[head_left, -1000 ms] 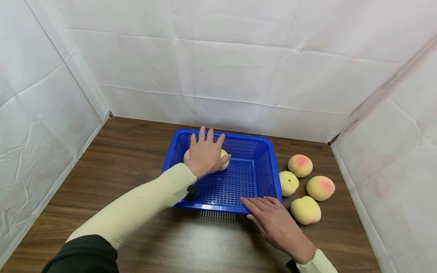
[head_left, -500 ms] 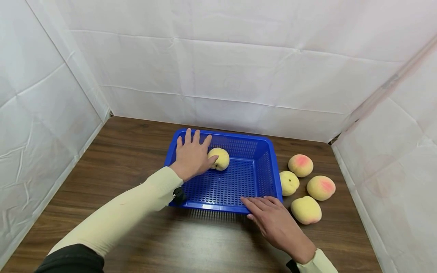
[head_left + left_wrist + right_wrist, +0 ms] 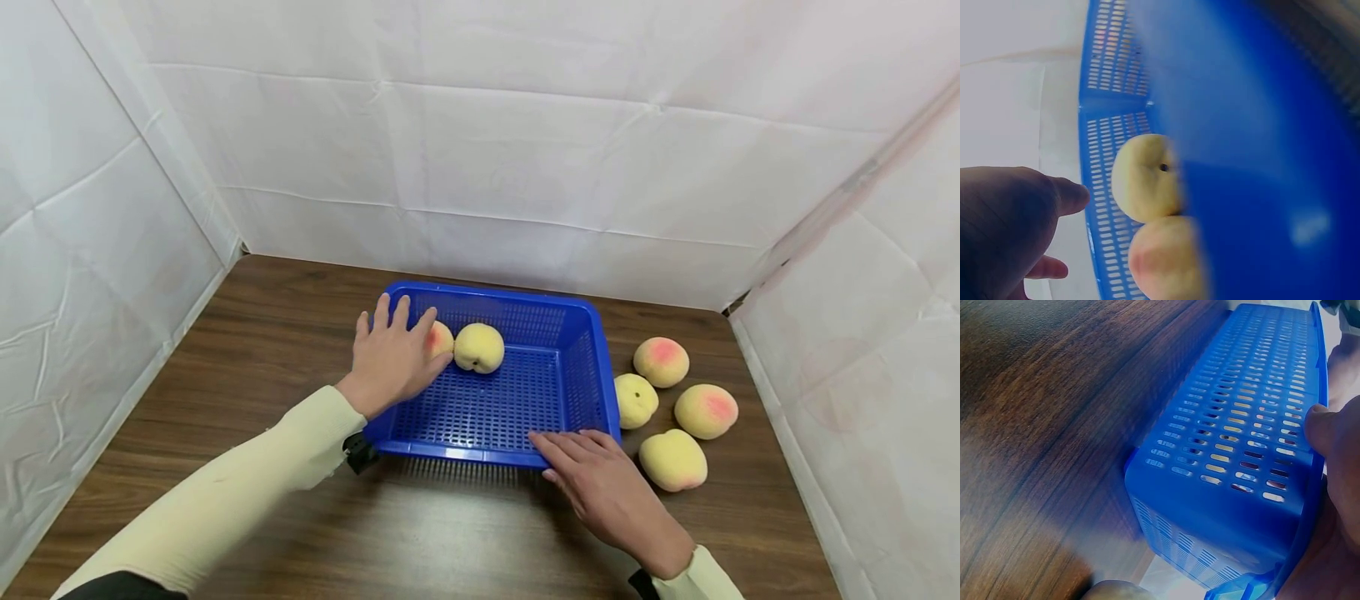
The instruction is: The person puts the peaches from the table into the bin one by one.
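A blue perforated plastic basket [image 3: 480, 456] stands on the table, with two peaches inside near its left end. The yellow peach [image 3: 480, 347] shows fully in the head view; left of it, the pink-tinged peach [image 3: 441, 340] is partly covered by my left hand [image 3: 390, 362]. That hand is spread above the basket's left side and holds nothing. Both peaches touch in the left wrist view, partly behind the blue rim. My right hand [image 3: 596, 500] grips the front right corner, fingers over the rim and thumb [image 3: 1319, 428] against the outer wall in the right wrist view.
Right of the basket lie several more peaches: one with a pink top [image 3: 661, 362], one against the basket wall [image 3: 636, 401], another blushed one [image 3: 706, 411] and a yellow one [image 3: 672, 460]. White sheeting [image 3: 510, 167] walls the dark wooden table [image 3: 300, 333] at back and sides.
My left hand has moved left and slightly toward me from over the two peaches, uncovering the yellow one and part of the other. My right hand stays on the basket rim.
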`<state>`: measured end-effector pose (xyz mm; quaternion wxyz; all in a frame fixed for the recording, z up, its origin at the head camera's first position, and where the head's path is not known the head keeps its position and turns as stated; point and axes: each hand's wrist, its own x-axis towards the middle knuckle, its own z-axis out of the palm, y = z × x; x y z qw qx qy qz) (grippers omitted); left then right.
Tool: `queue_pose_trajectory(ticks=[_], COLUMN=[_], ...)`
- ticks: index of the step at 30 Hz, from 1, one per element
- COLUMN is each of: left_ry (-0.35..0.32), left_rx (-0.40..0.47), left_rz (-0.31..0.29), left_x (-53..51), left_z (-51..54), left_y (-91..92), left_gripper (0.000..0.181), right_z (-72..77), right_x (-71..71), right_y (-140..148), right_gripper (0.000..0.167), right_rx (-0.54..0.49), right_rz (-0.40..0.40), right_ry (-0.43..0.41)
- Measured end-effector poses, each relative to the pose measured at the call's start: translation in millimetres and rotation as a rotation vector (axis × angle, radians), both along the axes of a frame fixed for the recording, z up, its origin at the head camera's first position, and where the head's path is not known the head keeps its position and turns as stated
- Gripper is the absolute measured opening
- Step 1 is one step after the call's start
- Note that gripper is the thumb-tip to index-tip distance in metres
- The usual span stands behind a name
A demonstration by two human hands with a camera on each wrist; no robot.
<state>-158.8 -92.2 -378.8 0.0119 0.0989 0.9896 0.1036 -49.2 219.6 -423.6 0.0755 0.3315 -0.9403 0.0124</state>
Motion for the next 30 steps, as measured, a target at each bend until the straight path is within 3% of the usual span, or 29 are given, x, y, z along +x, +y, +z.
queue_pose_trajectory(ticks=[9, 23, 30], left_ry=[0.036, 0.159, 0.188], left_rx=[-0.007, -0.015, -0.004], left_rz=[-0.043, -0.072, -0.084], left_x=[16.8, 46.8, 54.2], left_z=[-8.1, -14.5, -18.3], left_y=[-16.3, -29.7, -32.2], left_gripper=[0.072, 0.072, 0.071], right_z=[-0.5, 0.0, 1.1], right_x=[-1.0, -1.6, -3.1], right_y=[1, 2, 3], right_gripper=[0.045, 0.045, 0.045], right_rx=[0.000, 0.006, 0.003], right_rz=[0.001, -0.011, -0.015], right_ry=[-0.007, -0.024, -0.024])
